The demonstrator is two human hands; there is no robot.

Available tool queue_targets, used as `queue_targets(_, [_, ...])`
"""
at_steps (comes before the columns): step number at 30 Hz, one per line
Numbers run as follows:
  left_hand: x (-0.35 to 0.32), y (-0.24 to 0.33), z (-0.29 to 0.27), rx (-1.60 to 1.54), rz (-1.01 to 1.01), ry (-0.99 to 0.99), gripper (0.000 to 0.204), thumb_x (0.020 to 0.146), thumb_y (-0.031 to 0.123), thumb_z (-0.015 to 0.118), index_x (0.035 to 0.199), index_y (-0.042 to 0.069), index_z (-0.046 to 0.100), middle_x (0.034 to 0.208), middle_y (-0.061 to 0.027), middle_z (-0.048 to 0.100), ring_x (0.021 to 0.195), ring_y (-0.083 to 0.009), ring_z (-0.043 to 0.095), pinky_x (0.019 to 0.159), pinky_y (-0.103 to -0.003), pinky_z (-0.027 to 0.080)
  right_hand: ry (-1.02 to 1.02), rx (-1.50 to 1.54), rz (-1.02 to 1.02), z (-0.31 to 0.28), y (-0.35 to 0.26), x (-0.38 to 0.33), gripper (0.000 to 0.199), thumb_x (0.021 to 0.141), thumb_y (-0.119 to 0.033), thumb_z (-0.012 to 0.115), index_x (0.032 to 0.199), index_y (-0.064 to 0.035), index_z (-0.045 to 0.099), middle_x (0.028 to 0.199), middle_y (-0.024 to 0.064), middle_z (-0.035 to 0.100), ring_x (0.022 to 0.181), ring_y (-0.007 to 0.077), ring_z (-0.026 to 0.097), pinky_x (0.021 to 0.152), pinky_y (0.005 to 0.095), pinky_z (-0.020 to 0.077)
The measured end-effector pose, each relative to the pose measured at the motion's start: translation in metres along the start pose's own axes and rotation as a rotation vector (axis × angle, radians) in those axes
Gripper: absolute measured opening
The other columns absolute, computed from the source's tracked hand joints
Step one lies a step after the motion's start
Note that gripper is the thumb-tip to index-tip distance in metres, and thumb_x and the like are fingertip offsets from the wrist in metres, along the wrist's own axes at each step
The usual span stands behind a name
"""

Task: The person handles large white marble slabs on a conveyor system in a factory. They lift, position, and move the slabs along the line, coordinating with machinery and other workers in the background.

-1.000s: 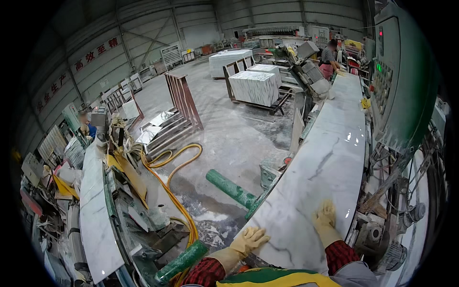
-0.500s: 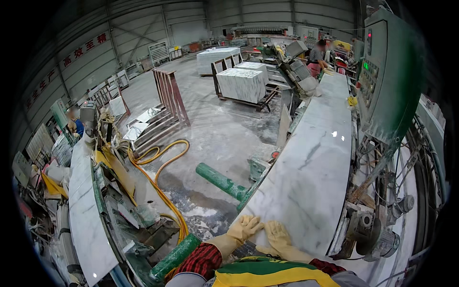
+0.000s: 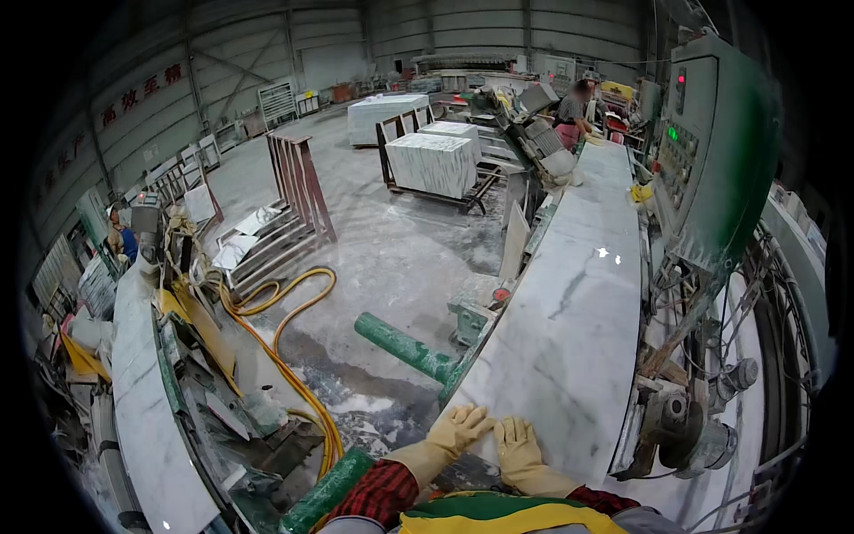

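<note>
A long white marble slab with grey veins [image 3: 551, 347] runs away from me along a machine bed. At its near end, my left hand [image 3: 455, 431], in a cream rubber glove, lies on the slab's near left corner with the fingers stretched over the surface. Close beside it, my right hand [image 3: 521, 452], gloved the same way, rests on the near edge, its fingers flat and pointing forward. The two hands almost touch at the fingertips. Neither is wrapped round anything; the palms are partly hidden.
A green control cabinet [image 3: 712, 160] and motors [image 3: 703, 427] stand at right. Green rollers [image 3: 405, 347] jut out left of the slab. A yellow hose [image 3: 307, 392] loops over the floor. Another slab [image 3: 147, 383] lies far left. One person [image 3: 574, 111] works at the far end.
The whole scene has shifted slightly left and the view has tilted a little. Both hands stay on the slab's near end, with the right hand's fingers now showing more plainly.
</note>
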State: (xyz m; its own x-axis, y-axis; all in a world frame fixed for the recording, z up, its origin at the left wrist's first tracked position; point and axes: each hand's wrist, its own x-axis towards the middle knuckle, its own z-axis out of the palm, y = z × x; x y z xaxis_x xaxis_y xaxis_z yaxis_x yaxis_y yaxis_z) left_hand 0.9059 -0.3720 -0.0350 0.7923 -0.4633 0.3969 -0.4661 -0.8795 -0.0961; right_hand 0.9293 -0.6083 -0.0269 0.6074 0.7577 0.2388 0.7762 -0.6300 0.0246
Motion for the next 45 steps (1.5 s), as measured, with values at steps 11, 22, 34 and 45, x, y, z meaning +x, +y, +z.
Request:
queue_targets(11, [-0.157,-0.082,-0.153,-0.233,-0.700,-0.173,0.056,0.086,0.026,0.085,0.136,0.011,0.065,0.122,-0.0179,0.069,0.117,-0.0426,0.067,0.099,-0.053,0.055,0.027,-0.034,-0.012,0.011,0.004,0.008,0.056,0.094,-0.020,0.064,0.146,0.0007,0.058,0.142,0.0232,0.057,0.130,0.0435,0.054,0.113,0.0634,0.0427])
queue_targets(22, [-0.555,0.075,-0.227,0.874,-1.920,-0.066,0.059,0.101,0.029,0.073,0.151,-0.001,0.060,0.146,-0.0306,0.063,0.138,-0.0496,0.059,0.117,-0.055,0.048,-0.150,-0.049,-0.037,-0.002,0.005,0.022,0.066,0.095,-0.017,0.062,0.154,0.0062,0.048,0.149,0.0277,0.049,0.136,0.0472,0.050,0.118,0.0618,0.0402])
queue_targets(34, [-0.533,0.085,-0.239,0.896,-1.891,-0.073,0.057,0.108,0.037,0.066,0.149,-0.002,0.063,0.147,-0.0309,0.064,0.138,-0.0481,0.061,0.117,-0.056,0.049,-0.246,-0.101,0.100,-0.024,0.000,0.024,0.074,0.086,-0.009,0.068,0.156,0.0036,0.046,0.154,0.0273,0.048,0.145,0.0458,0.047,0.124,0.0576,0.0381])
queue_targets(45, [-0.476,0.051,-0.256,0.886,-1.563,-0.084,0.058,0.112,0.042,0.060,0.149,-0.002,0.065,0.150,-0.0305,0.064,0.140,-0.0460,0.060,0.118,-0.057,0.048,-0.121,-0.167,0.277,0.018,-0.008,-0.012,0.075,0.095,-0.018,0.063,0.165,-0.0014,0.044,0.169,0.0224,0.048,0.156,0.0411,0.045,0.132,0.0528,0.0333])
